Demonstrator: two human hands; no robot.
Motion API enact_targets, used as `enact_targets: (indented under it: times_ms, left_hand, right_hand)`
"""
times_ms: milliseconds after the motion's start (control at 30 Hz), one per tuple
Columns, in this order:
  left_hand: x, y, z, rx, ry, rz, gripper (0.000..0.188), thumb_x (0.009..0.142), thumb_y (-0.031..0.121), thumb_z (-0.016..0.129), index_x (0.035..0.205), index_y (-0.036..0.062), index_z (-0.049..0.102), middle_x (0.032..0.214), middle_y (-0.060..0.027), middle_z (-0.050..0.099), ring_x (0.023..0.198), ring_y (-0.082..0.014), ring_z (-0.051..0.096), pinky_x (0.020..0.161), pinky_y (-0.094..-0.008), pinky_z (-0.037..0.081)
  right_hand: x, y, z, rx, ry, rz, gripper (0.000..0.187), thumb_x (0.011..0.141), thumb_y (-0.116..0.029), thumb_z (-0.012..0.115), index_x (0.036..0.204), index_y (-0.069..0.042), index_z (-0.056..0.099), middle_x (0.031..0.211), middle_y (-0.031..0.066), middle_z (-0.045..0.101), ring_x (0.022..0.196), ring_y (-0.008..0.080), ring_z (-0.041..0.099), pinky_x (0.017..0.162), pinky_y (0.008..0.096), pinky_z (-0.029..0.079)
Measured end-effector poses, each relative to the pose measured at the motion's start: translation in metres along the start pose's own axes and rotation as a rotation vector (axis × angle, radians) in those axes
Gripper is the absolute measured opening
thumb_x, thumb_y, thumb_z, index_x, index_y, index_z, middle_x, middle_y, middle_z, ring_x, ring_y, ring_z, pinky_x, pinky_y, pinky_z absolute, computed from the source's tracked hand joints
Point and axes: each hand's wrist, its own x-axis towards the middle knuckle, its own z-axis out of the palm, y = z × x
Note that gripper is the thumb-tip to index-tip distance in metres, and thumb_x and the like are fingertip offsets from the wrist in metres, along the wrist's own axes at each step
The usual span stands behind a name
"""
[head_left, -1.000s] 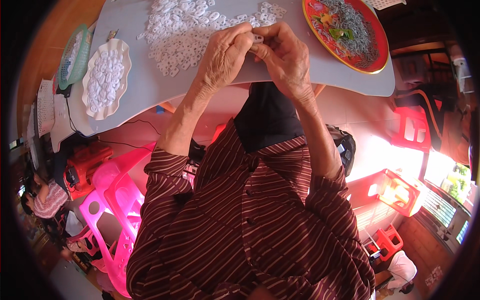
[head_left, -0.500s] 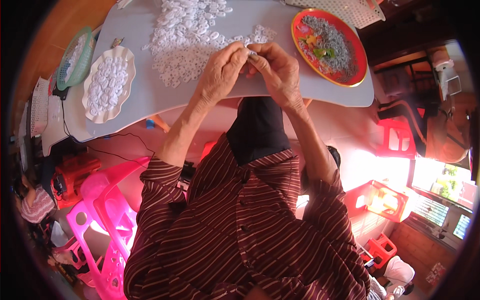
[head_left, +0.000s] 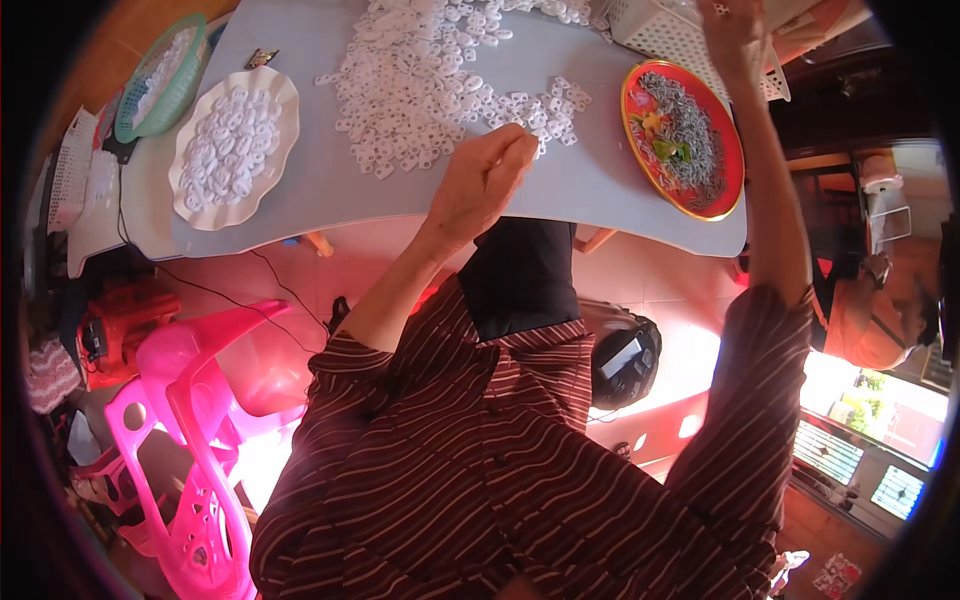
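My left hand (head_left: 484, 186) is closed above the near part of the table, with its fingers curled together; whatever it holds is hidden. Just beyond it spreads a heap of small white plastic pieces (head_left: 400, 100), many with holes. Far to the right, my right hand (head_left: 735, 42) reaches over a white perforated basket (head_left: 655, 28). Motion and the picture's edge obscure its fingers. Below that forearm, a red plate with a gold rim (head_left: 733, 180) carries many small grey parts (head_left: 690, 130) and a few yellow and green bits.
On the left of the grey table (head_left: 310, 180) stands a scalloped white dish (head_left: 282, 150) of white pieces. Beside it is a green basket (head_left: 190, 95). A pink plastic chair (head_left: 190, 390) stands at lower left, with a black cable (head_left: 215, 290) near it. Someone in orange sits at right.
My hands were together over the table's near edge. The right has swung away, up and right to the white basket; the left stays closed near the heap. The view has shifted slightly.
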Motion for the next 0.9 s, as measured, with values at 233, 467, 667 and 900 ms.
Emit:
enact_targets:
  times_ms: [233, 467, 667, 900]
  left_hand:
    - [0.001, 0.009, 0.003, 0.067, 0.022, -0.061, 0.028, 0.093, 0.023, 0.046, 0.078, 0.0004, 0.052, 0.062, -0.0015, 0.046, 0.058, -0.0081, 0.041, 0.054, -0.0235, 0.035]
    - [-0.001, 0.007, 0.003, 0.141, -0.001, -0.022, 0.026, 0.093, 0.022, 0.047, 0.081, 0.0002, 0.053, 0.062, -0.001, 0.047, 0.056, -0.0076, 0.04, 0.052, -0.0235, 0.035]
    - [0.002, 0.009, 0.004, 0.158, -0.016, -0.074, 0.023, 0.092, 0.02, 0.047, 0.083, -0.0001, 0.053, 0.065, -0.0027, 0.052, 0.057, -0.0088, 0.043, 0.052, -0.0242, 0.037]
    - [0.003, 0.005, 0.004, 0.183, -0.007, -0.007, 0.026, 0.091, 0.023, 0.046, 0.081, 0.0001, 0.053, 0.067, -0.0046, 0.053, 0.058, -0.0122, 0.046, 0.055, -0.0266, 0.04]
  right_hand:
    - [-0.057, -0.105, 0.025, 0.622, -0.712, -0.08, 0.012, 0.077, -0.007, 0.065, 0.088, -0.005, 0.067, 0.077, 0.0076, 0.066, 0.068, 0.014, 0.061, 0.065, 0.0261, 0.049]
    - [-0.066, -0.115, 0.038, 0.572, -0.915, -0.084, 0.015, 0.073, -0.011, 0.063, 0.086, -0.004, 0.065, 0.077, 0.0134, 0.065, 0.072, 0.027, 0.063, 0.068, 0.036, 0.049]
    - [-0.059, -0.123, 0.033, 0.461, -0.978, -0.054, 0.014, 0.072, -0.01, 0.062, 0.083, -0.001, 0.063, 0.075, 0.0149, 0.065, 0.07, 0.0279, 0.064, 0.066, 0.0363, 0.05]
    - [-0.065, -0.118, 0.039, 0.496, -0.963, -0.011, 0.025, 0.069, -0.011, 0.063, 0.091, 0.0, 0.064, 0.078, 0.0162, 0.066, 0.072, 0.0253, 0.065, 0.069, 0.0318, 0.051]
